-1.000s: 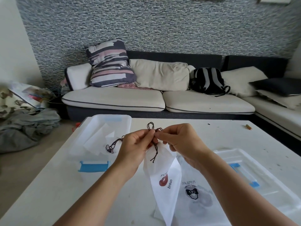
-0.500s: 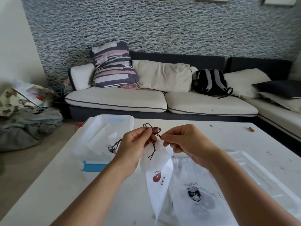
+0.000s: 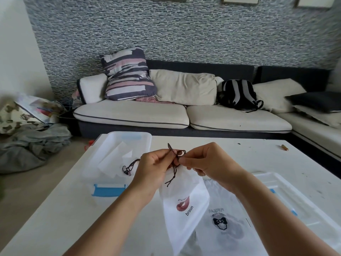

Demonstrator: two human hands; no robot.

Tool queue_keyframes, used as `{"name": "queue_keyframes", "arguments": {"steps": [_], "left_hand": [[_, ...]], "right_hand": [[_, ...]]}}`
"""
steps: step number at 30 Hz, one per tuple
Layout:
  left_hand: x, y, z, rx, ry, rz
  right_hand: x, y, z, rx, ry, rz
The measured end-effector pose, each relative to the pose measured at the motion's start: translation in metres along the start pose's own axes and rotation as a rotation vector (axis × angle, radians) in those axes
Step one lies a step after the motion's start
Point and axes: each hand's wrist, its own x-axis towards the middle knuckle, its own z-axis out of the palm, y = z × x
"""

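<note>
Where left hand (image 3: 153, 169) and right hand (image 3: 209, 163) pinch its cord (image 3: 174, 175), white "broun" pouch (image 3: 191, 196).

The scene was recorded by a single wide-angle camera worn on the head, from a place at the near edge of the counter (image 3: 64, 209). It was faced forward and tilted somewhat downward, so that the counter was taken in below and the sofa (image 3: 132, 115) and patterned wall (image 3: 184, 34) above. The left grip (image 3: 153, 169) and right grip (image 3: 212, 163), pinched on a dark cord (image 3: 174, 172), were seen close under the lens near the middle of the frame, with both forearms entering from the bottom edge. The sofa was seen well apart from the lens.
</note>
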Motion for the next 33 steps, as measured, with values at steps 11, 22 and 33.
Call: {"name": "queue_keyframes", "arguments": {"steps": [11,22,33], "left_hand": [[-0.003,0.003,0.002,-0.077,-0.035,-0.11],[-0.005,0.001,-0.002,0.045,-0.056,-0.132],[-0.006,-0.008,0.006,0.074,-0.032,-0.157]], "right_hand": [[0.004,0.004,0.011,-0.042,0.191,-0.029],[0.004,0.008,0.015,-0.632,0.148,-0.249],[0.004,0.008,0.018,-0.652,0.165,-0.223]]}}
